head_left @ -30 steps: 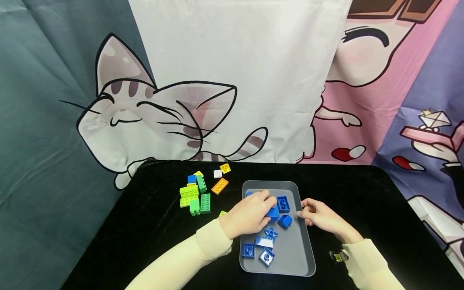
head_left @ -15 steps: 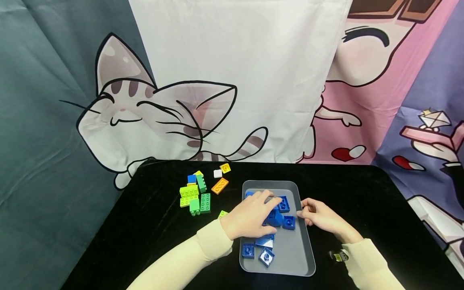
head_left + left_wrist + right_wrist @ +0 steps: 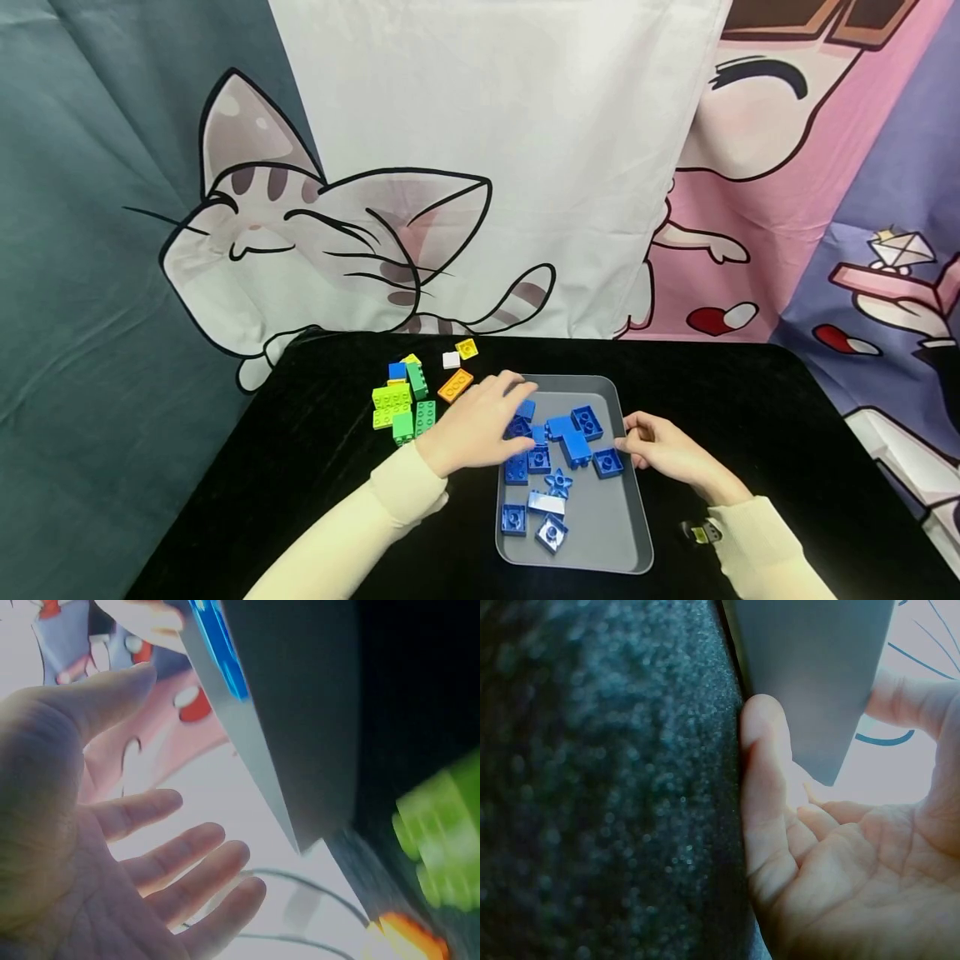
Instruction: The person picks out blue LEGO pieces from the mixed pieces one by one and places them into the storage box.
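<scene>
My left hand [image 3: 480, 421] hovers over the left rim of a grey tray [image 3: 600, 525], its fingers spread and nothing in its grasp. In the left wrist view the open palm [image 3: 97, 900] faces the tray's outer wall [image 3: 300, 735]. Several blue toy bricks lie in the tray, among them a long brick [image 3: 576, 448], a square brick [image 3: 607, 463] by the right wall and a flower-shaped piece [image 3: 558, 483]. My right hand [image 3: 663, 446] pinches the tray's right rim, with the thumb [image 3: 907, 701] at the edge and fingers [image 3: 765, 780] along the outside wall.
Left of the tray sit green bricks [image 3: 392, 400], an orange brick [image 3: 455, 386], a white brick [image 3: 451, 360] and a yellow brick [image 3: 467, 348]. Black cloth [image 3: 300, 500] covers the table. A printed curtain [image 3: 585, 167] hangs behind it.
My left hand has lifted off the blue bricks and moved left to the tray's rim. The square brick has shifted right, toward the right wall. My right hand stays put.
</scene>
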{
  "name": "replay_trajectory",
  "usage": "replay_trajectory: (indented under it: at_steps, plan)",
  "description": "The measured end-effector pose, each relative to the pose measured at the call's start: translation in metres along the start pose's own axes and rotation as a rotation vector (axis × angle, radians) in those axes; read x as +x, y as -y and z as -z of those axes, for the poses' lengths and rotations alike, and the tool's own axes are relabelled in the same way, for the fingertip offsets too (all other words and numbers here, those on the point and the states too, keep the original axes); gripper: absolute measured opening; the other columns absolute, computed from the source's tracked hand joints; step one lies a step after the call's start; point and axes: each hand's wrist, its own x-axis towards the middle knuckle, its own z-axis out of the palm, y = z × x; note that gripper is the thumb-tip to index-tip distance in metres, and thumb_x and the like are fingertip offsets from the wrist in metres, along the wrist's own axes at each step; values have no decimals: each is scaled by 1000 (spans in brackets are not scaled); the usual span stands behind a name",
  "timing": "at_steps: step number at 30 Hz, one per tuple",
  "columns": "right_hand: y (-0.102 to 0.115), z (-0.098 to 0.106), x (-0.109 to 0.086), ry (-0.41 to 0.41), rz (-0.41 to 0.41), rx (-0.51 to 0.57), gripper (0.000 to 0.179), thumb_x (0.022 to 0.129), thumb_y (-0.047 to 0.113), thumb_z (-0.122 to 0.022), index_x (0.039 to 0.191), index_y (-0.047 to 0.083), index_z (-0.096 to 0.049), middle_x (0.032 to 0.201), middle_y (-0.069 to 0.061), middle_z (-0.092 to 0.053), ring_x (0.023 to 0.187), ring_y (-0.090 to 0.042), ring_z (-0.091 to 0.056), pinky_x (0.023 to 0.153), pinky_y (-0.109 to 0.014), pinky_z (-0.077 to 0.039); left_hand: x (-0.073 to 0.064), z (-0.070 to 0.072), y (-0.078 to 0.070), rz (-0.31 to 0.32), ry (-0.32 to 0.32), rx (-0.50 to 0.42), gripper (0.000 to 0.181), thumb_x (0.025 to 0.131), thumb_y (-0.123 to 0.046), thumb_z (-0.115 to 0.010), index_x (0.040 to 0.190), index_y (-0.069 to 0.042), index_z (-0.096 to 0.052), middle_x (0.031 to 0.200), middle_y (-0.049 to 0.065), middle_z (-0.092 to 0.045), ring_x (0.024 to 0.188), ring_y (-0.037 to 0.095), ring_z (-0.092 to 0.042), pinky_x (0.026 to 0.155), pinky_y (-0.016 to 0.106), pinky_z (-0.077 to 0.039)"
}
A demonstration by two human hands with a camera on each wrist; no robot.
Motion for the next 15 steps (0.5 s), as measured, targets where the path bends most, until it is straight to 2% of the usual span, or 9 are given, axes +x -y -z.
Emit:
replay_trajectory:
  at_steps: [8,15]
  plan:
    - [-1,1,-1,4,8,5,38,100,27,-67,123,-1,-58,78,-4,-59,74,-16,-61,76,-29,-51,-12,14,42,126,-38,6,77,91,-51,-75,153,-13,-49,150,11,-54,133,29,-58,113,47,-49]
    - [-2,0,-1,2,0,1,38,100,28,-67,124,0,-58,78,-4,-59,74,-16,-61,78,-30,-50,-21,22,77,218,-58,9,74,91,-48,-75,150,-11,-51,143,13,-56,122,32,-62,100,48,-56]
